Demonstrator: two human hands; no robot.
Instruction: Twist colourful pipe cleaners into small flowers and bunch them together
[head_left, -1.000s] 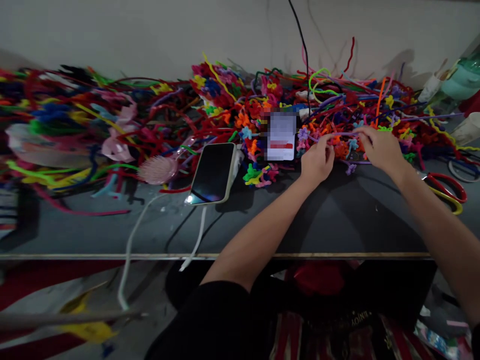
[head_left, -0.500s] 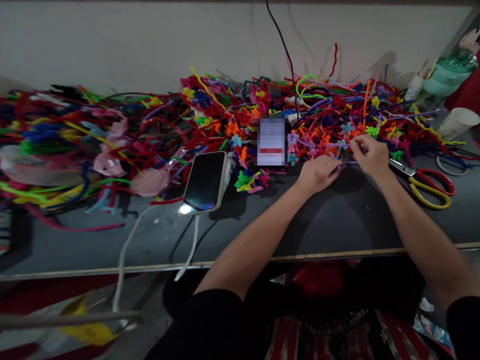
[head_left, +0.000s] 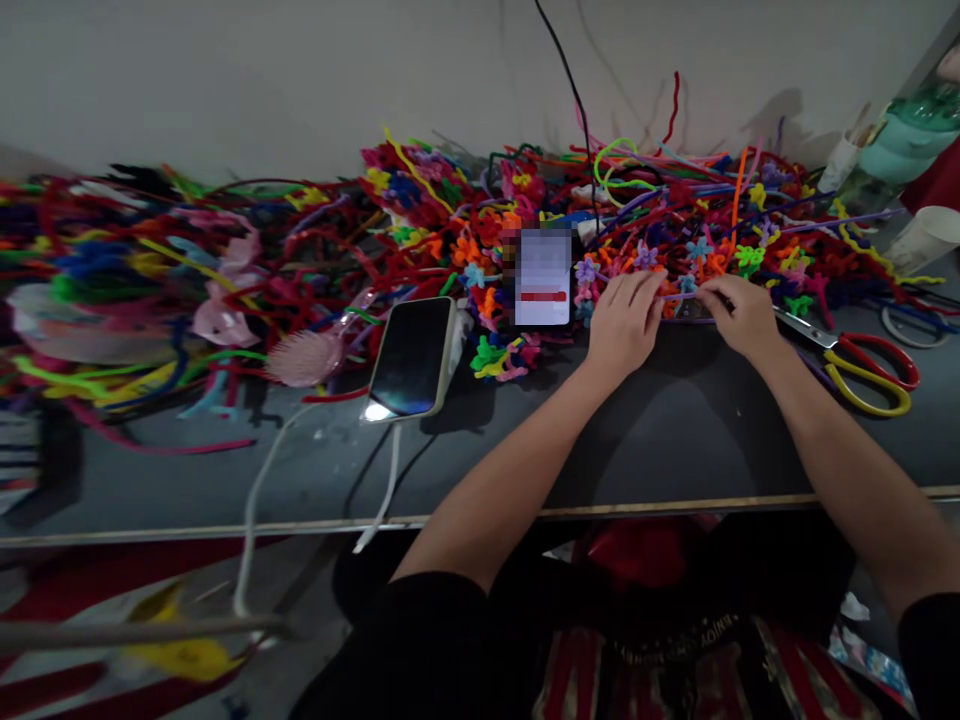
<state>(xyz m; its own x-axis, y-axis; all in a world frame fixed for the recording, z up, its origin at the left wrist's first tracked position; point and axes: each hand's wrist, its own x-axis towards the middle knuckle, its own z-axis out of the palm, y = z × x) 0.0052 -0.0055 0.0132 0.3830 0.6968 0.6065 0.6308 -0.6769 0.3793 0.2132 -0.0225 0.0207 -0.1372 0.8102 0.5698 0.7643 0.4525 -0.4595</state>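
Observation:
A long heap of coloured pipe cleaners [head_left: 420, 225] and small twisted flowers lies along the back of a dark table [head_left: 675, 430]. My left hand [head_left: 626, 320] rests palm down at the heap's near edge, fingers stretched forward and slightly apart, touching the flowers. My right hand [head_left: 739, 312] is just to its right, fingers curled and pinched on a thin purple pipe cleaner [head_left: 684, 296] that runs between the two hands. Whether the left hand also grips that strand is hidden under its fingers.
A phone [head_left: 412, 357] with a white cable lies left of my hands, next to a pink brush [head_left: 304, 358]. A blurred card [head_left: 543, 277] stands in the heap. Red and yellow scissors [head_left: 862, 365] lie to the right. Cups and a green bottle [head_left: 904, 140] stand far right.
My left hand moved forward from the bare table onto the edge of the heap and flattened out. The right hand stayed by the purple strand, shifting slightly.

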